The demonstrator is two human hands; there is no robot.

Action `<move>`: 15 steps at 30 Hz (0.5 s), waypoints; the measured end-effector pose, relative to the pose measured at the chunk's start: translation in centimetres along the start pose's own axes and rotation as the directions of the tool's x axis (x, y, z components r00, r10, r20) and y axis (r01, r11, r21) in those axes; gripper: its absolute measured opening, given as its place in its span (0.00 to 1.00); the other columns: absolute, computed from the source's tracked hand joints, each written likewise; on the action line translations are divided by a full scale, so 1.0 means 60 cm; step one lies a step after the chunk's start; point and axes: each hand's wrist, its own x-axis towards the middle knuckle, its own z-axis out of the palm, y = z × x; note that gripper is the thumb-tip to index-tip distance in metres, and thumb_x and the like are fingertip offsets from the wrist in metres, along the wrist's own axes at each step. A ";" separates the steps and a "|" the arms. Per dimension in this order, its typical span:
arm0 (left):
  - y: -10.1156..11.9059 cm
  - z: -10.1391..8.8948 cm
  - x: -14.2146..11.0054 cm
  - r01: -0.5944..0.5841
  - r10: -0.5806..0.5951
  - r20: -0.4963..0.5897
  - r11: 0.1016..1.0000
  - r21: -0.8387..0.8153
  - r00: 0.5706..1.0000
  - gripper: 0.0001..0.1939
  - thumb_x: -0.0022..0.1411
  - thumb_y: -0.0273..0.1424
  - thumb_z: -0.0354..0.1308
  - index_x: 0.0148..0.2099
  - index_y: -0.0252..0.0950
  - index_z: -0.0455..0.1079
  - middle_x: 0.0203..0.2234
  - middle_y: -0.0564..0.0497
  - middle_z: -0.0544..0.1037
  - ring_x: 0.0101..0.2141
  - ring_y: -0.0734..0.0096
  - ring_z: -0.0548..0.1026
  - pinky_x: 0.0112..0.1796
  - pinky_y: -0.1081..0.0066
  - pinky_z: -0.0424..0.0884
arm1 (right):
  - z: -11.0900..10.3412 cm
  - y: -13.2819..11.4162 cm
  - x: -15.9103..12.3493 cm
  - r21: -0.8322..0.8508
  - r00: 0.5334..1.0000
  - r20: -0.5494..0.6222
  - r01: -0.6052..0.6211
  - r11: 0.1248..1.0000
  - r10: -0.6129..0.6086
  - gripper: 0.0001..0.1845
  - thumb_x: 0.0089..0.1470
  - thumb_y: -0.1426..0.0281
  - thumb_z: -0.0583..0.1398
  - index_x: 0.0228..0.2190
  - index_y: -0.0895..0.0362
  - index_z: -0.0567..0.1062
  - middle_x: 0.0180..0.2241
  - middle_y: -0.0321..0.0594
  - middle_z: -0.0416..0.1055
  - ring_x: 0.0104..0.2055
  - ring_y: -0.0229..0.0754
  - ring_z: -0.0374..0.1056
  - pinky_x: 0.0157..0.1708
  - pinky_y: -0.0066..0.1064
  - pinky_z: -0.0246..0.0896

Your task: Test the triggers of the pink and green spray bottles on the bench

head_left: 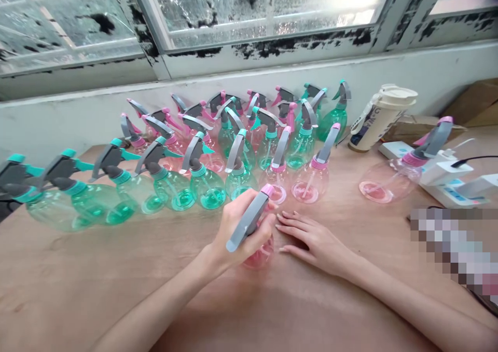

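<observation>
While the left hand (238, 226) curls its fingers round the upper part of a pink spray bottle (251, 219) — mid-desk, grey trigger head uppermost — the right hand (315, 242) lies just beside it, palm down, fingers extended and holding nothing. Whether the bottle's base touches the desk (155, 274) is hard to tell. Just beyond the hands, two pink bottles (309, 182) end a row of green bottles (209, 188) that runs to the desk's left edge, blocking the way to the crowded pink and green bottles behind, near the far edge. A lidded cup (383, 118) stands by that far edge too. Rightward are a lone pink bottle (391, 180), a power strip (431, 183) with plugs — and, nearer, a pixelated object (455, 248), unreadable.
</observation>
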 end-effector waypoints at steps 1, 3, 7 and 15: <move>-0.002 0.000 0.000 0.002 -0.002 0.000 1.000 0.005 1.000 0.07 0.61 0.29 0.53 0.41 0.35 0.70 0.30 0.51 0.74 0.26 0.73 0.72 0.33 0.70 0.70 | -0.001 0.002 0.002 0.012 1.000 0.010 0.002 1.000 -0.002 0.24 0.63 0.61 0.59 0.56 0.58 0.71 0.59 0.48 0.69 0.64 0.52 0.61 0.62 0.51 0.59; -0.006 0.002 -0.001 -0.001 0.002 -0.011 1.000 0.016 1.000 0.12 0.62 0.29 0.53 0.47 0.35 0.70 0.35 0.49 0.76 0.31 0.70 0.75 0.36 0.68 0.72 | -0.003 0.006 0.003 0.034 1.000 0.024 0.002 0.999 -0.003 0.24 0.62 0.61 0.59 0.57 0.58 0.71 0.60 0.48 0.68 0.65 0.52 0.60 0.63 0.50 0.59; -0.010 0.005 -0.006 -0.040 0.041 -0.054 0.999 0.025 0.998 0.15 0.61 0.27 0.52 0.51 0.37 0.66 0.39 0.46 0.74 0.38 0.65 0.76 0.39 0.65 0.73 | -0.005 0.007 0.001 0.068 1.000 0.025 -0.011 0.998 0.009 0.26 0.62 0.62 0.60 0.59 0.56 0.69 0.62 0.47 0.65 0.65 0.51 0.59 0.64 0.51 0.57; -0.009 0.004 -0.009 0.019 -0.017 -0.050 1.000 0.025 0.999 0.11 0.61 0.28 0.51 0.46 0.38 0.67 0.34 0.49 0.73 0.34 0.67 0.74 0.40 0.64 0.74 | -0.013 0.007 0.000 0.125 0.998 0.057 -0.043 0.991 0.036 0.31 0.59 0.58 0.62 0.61 0.52 0.66 0.63 0.46 0.63 0.66 0.52 0.57 0.65 0.52 0.54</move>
